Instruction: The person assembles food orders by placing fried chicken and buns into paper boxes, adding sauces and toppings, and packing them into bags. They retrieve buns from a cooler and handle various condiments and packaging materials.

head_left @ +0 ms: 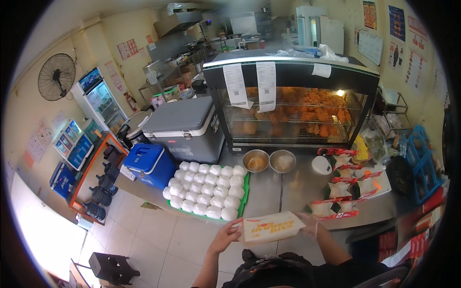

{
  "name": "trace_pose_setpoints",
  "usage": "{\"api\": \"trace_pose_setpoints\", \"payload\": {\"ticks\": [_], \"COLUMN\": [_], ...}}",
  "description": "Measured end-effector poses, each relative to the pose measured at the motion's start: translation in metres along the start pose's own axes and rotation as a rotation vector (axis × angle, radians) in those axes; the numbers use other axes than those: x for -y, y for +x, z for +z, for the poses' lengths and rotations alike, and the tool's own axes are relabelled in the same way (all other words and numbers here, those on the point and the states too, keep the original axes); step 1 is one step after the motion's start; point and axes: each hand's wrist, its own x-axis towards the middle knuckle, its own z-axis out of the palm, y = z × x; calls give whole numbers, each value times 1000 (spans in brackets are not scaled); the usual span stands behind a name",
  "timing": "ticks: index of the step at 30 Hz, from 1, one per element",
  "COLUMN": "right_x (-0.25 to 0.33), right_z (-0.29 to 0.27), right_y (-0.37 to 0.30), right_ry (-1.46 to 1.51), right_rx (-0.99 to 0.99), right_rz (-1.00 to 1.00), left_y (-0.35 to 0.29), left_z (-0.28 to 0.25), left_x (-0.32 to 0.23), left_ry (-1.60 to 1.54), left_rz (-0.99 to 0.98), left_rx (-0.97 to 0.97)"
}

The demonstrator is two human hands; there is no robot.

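Observation:
A flat white food box (252, 237) with yellow print is held level before me, over the counter's front edge. My left hand (227, 236) is closed on its left end, thumb and fingers pinching the side. At the right end my right hand (310, 225), in a clear plastic glove, grips the box, its fingertips partly hidden. Beyond my left hand, a green tray (246, 193) bears rows of round white wrapped bundles (204, 188). Several open red-and-white food boxes (331, 209) stand on the counter past my right hand.
Two metal bowls (255, 161) sit before a lit glass display case (293, 113) of fried food. A white round lid (321, 165) lies to their right. Blue (150, 165) and grey (180, 129) coolers stand at the left. Blue crates (422, 165) are at the far right.

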Motion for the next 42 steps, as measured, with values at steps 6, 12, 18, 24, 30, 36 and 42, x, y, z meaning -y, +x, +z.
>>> {"api": "trace_pose_setpoints", "payload": {"ticks": [6, 12, 18, 24, 30, 36, 42], "right_x": [93, 131, 77, 85, 69, 62, -8], "right_z": [48, 77, 65, 34, -17, -66, -151], "right_y": [18, 25, 69, 51, 46, 78, 154], "right_ry": [117, 166, -16, 16, -70, 215, -557], "right_rx": [106, 98, -4, 20, -24, -32, 83], "right_rz": [-139, -80, -155, 82, 87, 185, 192], "left_y": [-15, -5, 40, 63, 113, 169, 247], "left_z": [-67, -99, -87, -90, -60, -20, -3], "left_x": [-75, -105, -82, -85, -79, -66, -1], "left_ry": [-143, -146, 25, -97, -297, -172, 173], "left_rz": [210, 246, 210, 0, -52, -18, -199], "left_rx": [93, 184, 103, 220, 301, 214, -128]}}
